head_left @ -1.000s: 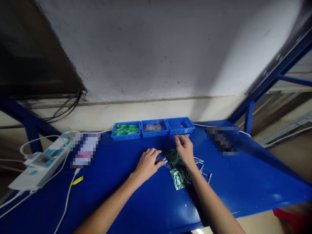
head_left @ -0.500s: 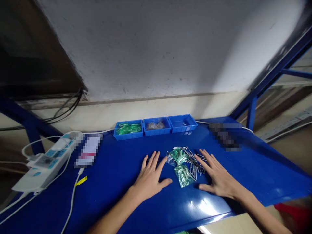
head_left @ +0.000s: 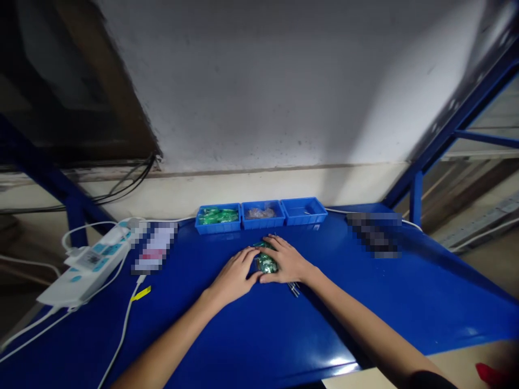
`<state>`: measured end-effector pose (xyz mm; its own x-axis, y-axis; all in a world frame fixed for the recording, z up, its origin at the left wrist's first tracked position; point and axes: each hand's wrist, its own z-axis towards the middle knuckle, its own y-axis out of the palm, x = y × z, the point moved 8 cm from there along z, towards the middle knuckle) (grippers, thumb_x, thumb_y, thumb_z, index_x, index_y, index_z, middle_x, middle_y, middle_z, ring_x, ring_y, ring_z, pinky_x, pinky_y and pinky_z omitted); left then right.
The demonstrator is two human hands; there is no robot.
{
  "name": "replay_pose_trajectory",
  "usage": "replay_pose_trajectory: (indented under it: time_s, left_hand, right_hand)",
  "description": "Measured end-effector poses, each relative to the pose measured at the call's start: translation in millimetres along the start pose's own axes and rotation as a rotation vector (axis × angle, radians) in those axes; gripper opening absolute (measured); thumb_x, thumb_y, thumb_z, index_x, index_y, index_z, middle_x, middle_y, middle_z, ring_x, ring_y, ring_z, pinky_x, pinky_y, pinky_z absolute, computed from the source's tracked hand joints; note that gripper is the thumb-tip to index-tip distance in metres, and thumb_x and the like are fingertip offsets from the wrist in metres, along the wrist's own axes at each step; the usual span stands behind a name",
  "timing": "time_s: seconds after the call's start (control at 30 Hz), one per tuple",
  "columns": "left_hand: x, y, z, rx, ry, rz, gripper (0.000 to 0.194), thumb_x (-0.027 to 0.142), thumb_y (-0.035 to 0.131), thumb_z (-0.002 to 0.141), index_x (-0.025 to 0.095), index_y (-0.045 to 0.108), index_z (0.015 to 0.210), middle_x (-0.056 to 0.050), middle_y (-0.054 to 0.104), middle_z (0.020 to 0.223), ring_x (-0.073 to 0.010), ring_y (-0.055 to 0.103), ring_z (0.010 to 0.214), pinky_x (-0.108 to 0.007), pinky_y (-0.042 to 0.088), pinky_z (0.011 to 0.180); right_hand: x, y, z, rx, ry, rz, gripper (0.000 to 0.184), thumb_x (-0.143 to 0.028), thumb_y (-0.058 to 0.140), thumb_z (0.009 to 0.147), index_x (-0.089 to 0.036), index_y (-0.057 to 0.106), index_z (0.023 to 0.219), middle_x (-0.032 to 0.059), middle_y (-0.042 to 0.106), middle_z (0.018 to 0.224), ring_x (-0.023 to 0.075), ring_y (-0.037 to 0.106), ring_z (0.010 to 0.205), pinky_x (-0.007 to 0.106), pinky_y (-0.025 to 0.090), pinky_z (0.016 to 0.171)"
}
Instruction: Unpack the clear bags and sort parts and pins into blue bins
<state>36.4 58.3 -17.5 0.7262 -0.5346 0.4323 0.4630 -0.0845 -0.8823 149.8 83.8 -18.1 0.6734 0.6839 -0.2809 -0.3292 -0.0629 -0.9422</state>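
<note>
The only view comes from the person's head, facing forward and down across the blue table (head_left: 227, 335); it sits near, above and behind the left hand (head_left: 233, 276) and right hand (head_left: 288, 260), which fall at lower middle; the blue bins (head_left: 263, 222) lie farther off, and the wall (head_left: 259, 81) beyond fills the upper half.

Right hand (head_left: 286, 262): bare, back upward; fingers bowed leftward, thumb set apart from them.
Left hand (head_left: 233, 274): bare, back upward; left of the right hand and facing it, fingers curved inward, thumb apart. Thumb tips close together; contact uncertain.
Left forearm (head_left: 174, 330): bare; left of the right hand, nearer the body.
Right forearm (head_left: 359, 320): bare; slanting back rightward from the right hand, black sleeve (head_left: 430, 380) at near end.
</note>
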Motion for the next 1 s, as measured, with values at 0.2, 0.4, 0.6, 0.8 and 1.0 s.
replay_pose_trajectory:
  time_s: [0.2, 0.4, 0.6, 0.8, 1.0]
  left_hand:
    - [-18, -10.5, -6, 0.126, -0.015, -0.09, 0.038, 0.021, 0.05, 0.085, 0.022, 0.048, 0.123, -0.009, 0.053, 0.127, -0.0245, 0.048, 0.119, -0.043, 0.042, 0.099]
    - [-20, -11.4, -7, 0.132, -0.027, -0.096, 0.028, 0.021, 0.05, 0.087, 0.025, 0.056, 0.114, -0.006, 0.059, 0.116, -0.0237, 0.053, 0.109, -0.044, 0.041, 0.095]
    - [-31, -18.6, -9, 0.224, -0.122, -0.232, 0.03, 0.016, 0.049, 0.085, 0.022, 0.055, 0.113, -0.004, 0.057, 0.096, -0.0179, 0.057, 0.09, -0.034, 0.047, 0.084]
    - [-50, -27.7, -13, 0.377, -0.206, -0.397, 0.026, 0.02, 0.046, 0.087, 0.021, 0.06, 0.109, -0.001, 0.052, 0.083, -0.0136, 0.057, 0.075, -0.029, 0.049, 0.074]
    - [-40, -43.1, -26, 0.571, -0.195, -0.409, 0.027, 0.024, 0.045, 0.09, 0.02, 0.057, 0.114, -0.003, 0.051, 0.088, -0.0142, 0.056, 0.079, -0.03, 0.049, 0.076]
  right_hand:
    - [-14, -3, 11, 0.086, 0.039, 0.033, 0.063, -0.065, 0.048, 0.079, -0.022, 0.054, 0.125, 0.0144, 0.048, 0.134, 0.0321, 0.039, 0.127, 0.052, 0.031, 0.103]
    - [-14, -8, 0, 0.04, -0.003, 0.092, 0.052, -0.055, 0.047, 0.086, -0.023, 0.052, 0.126, 0.0142, 0.048, 0.133, 0.0294, 0.04, 0.127, 0.05, 0.032, 0.103]
    - [-16, -3, -5, -0.043, -0.016, 0.115, 0.069, -0.063, 0.054, 0.077, -0.027, 0.042, 0.135, 0.0136, 0.04, 0.14, 0.0338, 0.031, 0.132, 0.055, 0.026, 0.105]
    - [-12, 4, -6, -0.129, -0.017, 0.139, 0.093, -0.075, 0.057, 0.061, -0.029, 0.035, 0.139, 0.0127, 0.029, 0.148, 0.0372, 0.017, 0.137, 0.06, 0.016, 0.107]
    - [-16, -30, -10, 0.179, 0.209, 0.28, 0.049, -0.054, 0.04, 0.089, -0.024, 0.054, 0.124, 0.012, 0.057, 0.12, 0.0294, 0.045, 0.119, 0.051, 0.035, 0.097]
